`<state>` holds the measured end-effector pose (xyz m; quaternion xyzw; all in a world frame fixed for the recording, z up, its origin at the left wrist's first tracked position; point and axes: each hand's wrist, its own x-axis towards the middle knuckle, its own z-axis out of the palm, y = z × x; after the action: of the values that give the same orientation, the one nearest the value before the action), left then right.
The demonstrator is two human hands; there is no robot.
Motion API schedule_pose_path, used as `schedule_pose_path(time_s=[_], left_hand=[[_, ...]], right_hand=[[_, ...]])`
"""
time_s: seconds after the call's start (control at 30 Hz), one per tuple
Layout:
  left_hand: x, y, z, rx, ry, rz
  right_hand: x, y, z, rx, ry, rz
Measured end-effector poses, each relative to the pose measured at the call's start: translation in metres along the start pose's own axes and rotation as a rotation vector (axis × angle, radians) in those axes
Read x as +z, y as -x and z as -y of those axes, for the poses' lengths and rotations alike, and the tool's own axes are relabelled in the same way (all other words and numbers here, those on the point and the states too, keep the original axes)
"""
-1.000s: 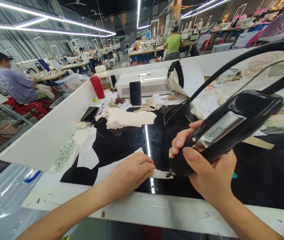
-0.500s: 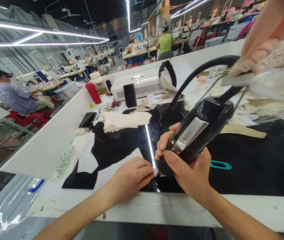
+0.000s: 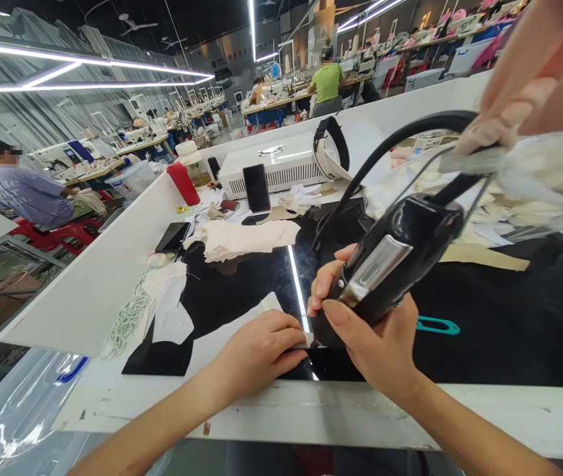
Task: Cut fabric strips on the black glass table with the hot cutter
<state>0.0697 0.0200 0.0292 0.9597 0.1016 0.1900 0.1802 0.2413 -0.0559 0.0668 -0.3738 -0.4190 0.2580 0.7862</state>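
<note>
My right hand (image 3: pixel 373 330) is wrapped round a black corded power tool (image 3: pixel 385 264) with a silver plate on its side. The tool hangs tilted from a cloth tie, and its lower end meets the black work surface, partly hidden by my fingers. On the surface to its left lies a white fabric piece (image 3: pixel 222 340). My left hand (image 3: pixel 262 354) presses that fabric down near its right end, fingers together and thumb low. A small strip of the fabric shows between my left fingertips and the foot of the tool.
A teal slotted tool (image 3: pixel 439 326) lies right of my right hand. Stacked pale fabric pieces (image 3: pixel 249 238), a phone (image 3: pixel 256 188) and a white metal box (image 3: pixel 274 165) stand farther back. Pale cord (image 3: pixel 130 324) lies by the left board. Fabric scraps fill the right back.
My left thumb has moved slightly apart from the fingers above it at the fabric's end. The right hand and the tool have hardly moved.
</note>
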Motion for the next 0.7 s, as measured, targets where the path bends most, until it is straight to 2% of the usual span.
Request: schedule_pose_path(time_s=[0.23,0.53,0.7], left_hand=[[0.0027,-0.0009,0.0004,-0.013,-0.029,0.028],[0.0055,-0.0066,0.0034,0.178,-0.298,-0.045],[0.0053,-0.0091,0.0022,0.207,-0.311,-0.104]], right_hand=[[0.0005,-0.0006,-0.0033,-0.022,-0.020,-0.021],[-0.0016,0.0012,-0.0042,-0.028,-0.018,0.011],[-0.0003,0.0015,-0.0042,-0.024,-0.020,0.007]])
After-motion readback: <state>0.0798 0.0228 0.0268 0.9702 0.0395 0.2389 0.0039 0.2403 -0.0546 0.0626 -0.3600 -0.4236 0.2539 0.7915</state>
